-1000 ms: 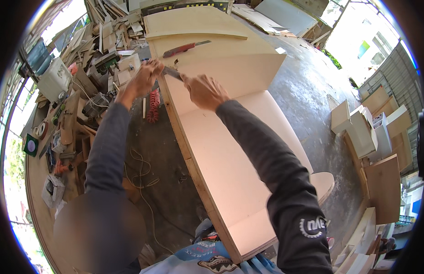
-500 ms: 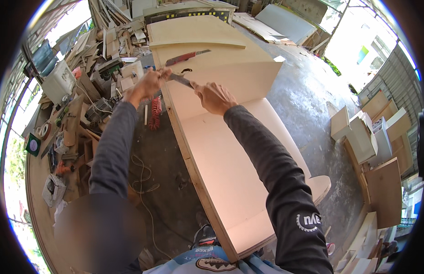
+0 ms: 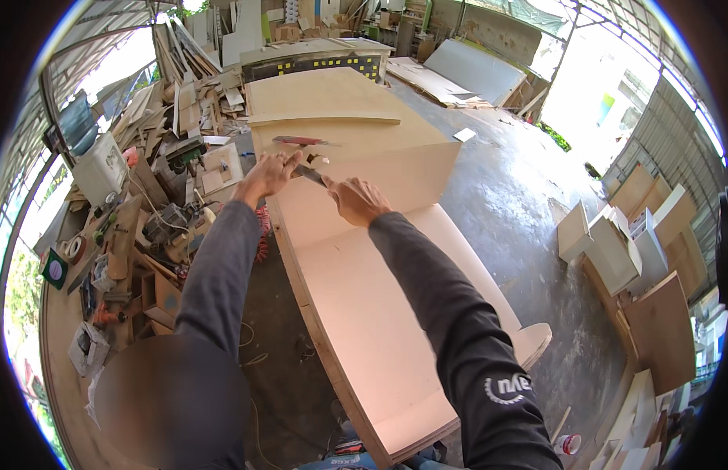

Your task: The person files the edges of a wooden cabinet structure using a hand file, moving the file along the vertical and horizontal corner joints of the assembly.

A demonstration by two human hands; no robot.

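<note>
A flat dark-grey metal bar (image 3: 310, 175) spans my two hands, which are both closed on it. My left hand (image 3: 267, 176) grips its left end over the long edge of a pale wooden piece of furniture (image 3: 372, 274). Around the right end are the fingers of my right hand (image 3: 356, 201). The bar lies across the near edge of the upper panel; whether it is a file or a scraper I cannot tell. Just beyond the bar are a small dark curl and a whitish scrap (image 3: 322, 160). A red-handled tool with a thin blade (image 3: 301, 141) lies farther back, partly blurred.
A curved wooden strip (image 3: 325, 121) lies across the upper panel. At left, a cluttered bench (image 3: 129, 258) and heaped offcuts (image 3: 148, 117) flank the piece. A red coiled hose (image 3: 263, 235) hangs beside it. Several box-like cabinets (image 3: 614, 243) stand on the concrete floor at right.
The view has tilted up, so the furniture appears lower. Relative to the panel, my left hand has shifted right, closer to my right hand. Both hands still grip the bar.
</note>
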